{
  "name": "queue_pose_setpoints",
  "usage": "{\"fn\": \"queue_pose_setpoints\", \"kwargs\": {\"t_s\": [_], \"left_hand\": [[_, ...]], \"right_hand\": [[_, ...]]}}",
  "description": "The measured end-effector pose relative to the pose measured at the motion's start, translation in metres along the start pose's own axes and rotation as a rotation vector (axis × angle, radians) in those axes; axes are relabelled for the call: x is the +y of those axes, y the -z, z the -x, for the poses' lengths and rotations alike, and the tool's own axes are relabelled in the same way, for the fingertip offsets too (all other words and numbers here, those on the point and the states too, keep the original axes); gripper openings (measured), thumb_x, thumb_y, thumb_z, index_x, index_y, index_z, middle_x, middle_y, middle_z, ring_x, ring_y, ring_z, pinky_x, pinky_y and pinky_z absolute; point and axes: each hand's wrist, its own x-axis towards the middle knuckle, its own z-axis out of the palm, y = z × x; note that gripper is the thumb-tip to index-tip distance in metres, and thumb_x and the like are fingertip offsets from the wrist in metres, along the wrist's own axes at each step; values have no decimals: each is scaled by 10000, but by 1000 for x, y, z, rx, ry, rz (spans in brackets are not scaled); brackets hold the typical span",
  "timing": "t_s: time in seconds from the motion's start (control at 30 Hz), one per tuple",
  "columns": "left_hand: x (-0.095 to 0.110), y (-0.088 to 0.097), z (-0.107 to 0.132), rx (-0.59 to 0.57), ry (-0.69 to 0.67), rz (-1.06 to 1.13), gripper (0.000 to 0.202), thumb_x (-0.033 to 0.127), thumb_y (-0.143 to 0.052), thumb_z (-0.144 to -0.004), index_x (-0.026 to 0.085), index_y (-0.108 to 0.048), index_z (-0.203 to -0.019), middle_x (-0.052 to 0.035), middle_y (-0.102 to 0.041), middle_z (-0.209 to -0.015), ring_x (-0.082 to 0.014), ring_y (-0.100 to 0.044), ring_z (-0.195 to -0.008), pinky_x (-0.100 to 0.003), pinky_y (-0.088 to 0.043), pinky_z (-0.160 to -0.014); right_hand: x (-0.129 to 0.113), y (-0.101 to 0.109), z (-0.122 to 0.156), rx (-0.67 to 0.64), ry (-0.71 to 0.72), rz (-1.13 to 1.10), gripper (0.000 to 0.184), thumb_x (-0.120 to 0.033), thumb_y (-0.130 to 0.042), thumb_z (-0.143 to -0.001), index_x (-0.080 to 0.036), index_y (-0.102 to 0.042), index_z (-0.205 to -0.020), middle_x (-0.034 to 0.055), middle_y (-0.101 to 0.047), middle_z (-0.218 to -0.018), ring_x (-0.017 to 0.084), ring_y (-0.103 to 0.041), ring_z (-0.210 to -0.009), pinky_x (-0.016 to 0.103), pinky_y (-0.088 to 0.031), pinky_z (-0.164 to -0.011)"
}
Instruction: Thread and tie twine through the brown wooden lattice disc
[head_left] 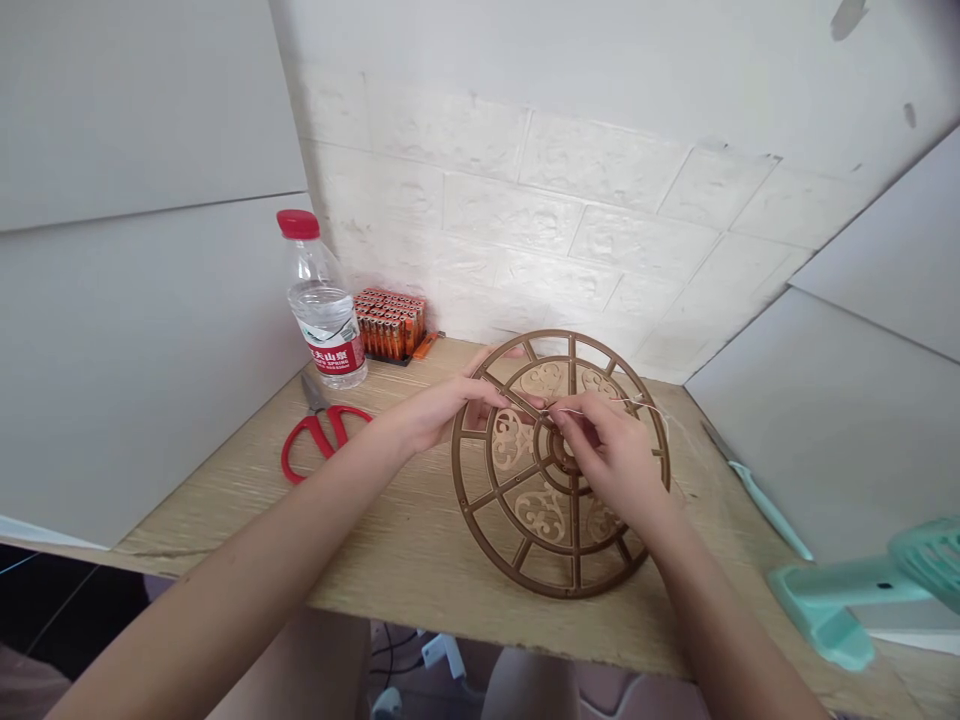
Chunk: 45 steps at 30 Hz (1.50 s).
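A round brown openwork plate (576, 530), with spokes, rings and scroll ornaments, is tilted up above the wooden tabletop (420, 540). My left hand (442, 408) grips its upper left part, the thumb in front and other fingers behind the spokes. Close to the hub, my right hand (619, 455) pinches a thin white thread (651, 405) between thumb and forefinger. The thread trails right past the plate's rim. Where exactly it passes through the plate is hidden by my fingers.
Red-handled scissors (319, 435) lie at the left, near a water bottle (326, 315) and a block of orange batteries (390, 325). On the right are a knife with a pale green handle (772, 512) and a mint-green fan (832, 590). White walls (510, 230) enclose the tabletop.
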Motion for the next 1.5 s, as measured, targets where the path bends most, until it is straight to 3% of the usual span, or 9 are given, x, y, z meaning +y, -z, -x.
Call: {"fn": "queue_pose_setpoints", "kwargs": {"t_s": [0.2,0.37,0.63,0.8,0.97,1.2,1.37,1.5], "left_hand": [[0,1,-1,17,8,11,560,118,-566,-722,192,-523,-1276,-123,-692,-1094,-231,-668,-947,-341,-530,-797],[0,3,0,-16,-86,46,701,84,-574,-716,288,-421,-1369,-91,-696,-1095,-227,-671,-951,-350,-525,-798],[-1,1,1,-2,-70,33,694,77,-569,-711,266,-434,-1366,-100,-691,-1108,-235,-662,-991,-374,-519,-836],[0,-1,1,19,-41,5,598,104,-590,-699,199,-521,-1285,-115,-694,-1090,-243,-666,-978,-364,-529,-827],[2,-4,2,39,-65,-14,660,102,-597,-688,230,-482,-1325,-103,-697,-1084,-256,-658,-1000,-384,-523,-834],[1,-4,2,74,-15,-48,465,123,-593,-690,158,-615,-1153,-113,-708,-1037,-230,-664,-940,-315,-525,-768],[2,-5,3,59,-47,-22,531,99,-596,-686,175,-585,-1212,-107,-711,-1039,-207,-672,-890,-302,-519,-742],[2,-5,3,67,-18,-20,413,109,-594,-691,133,-640,-1101,-113,-720,-992,-204,-671,-875,-291,-513,-739]], "right_hand": [[-1,2,0,-11,-8,7,111,-236,-463,-930,-197,-540,-859,0,-572,-793,126,-525,-745,247,-379,-665],[-1,3,0,-17,-22,9,104,-234,-456,-933,-206,-539,-878,-6,-568,-793,122,-526,-737,242,-377,-652],[0,1,0,8,8,43,88,-219,-465,-928,-209,-550,-910,-3,-577,-833,119,-537,-764,236,-393,-668],[-2,1,0,2,21,36,74,-245,-498,-921,-205,-559,-920,0,-577,-837,116,-542,-761,236,-403,-676],[-1,1,1,-2,13,57,86,-257,-497,-926,-203,-561,-908,2,-578,-822,119,-543,-754,244,-402,-670],[-1,2,0,29,34,97,101,-268,-490,-926,-200,-563,-906,22,-589,-822,142,-553,-749,265,-410,-649],[0,-1,0,49,59,108,101,-271,-480,-928,-207,-558,-919,45,-598,-839,167,-569,-763,282,-431,-645],[0,-3,1,81,66,122,82,-262,-486,-927,-209,-549,-921,41,-596,-845,159,-573,-764,271,-434,-634]]}}
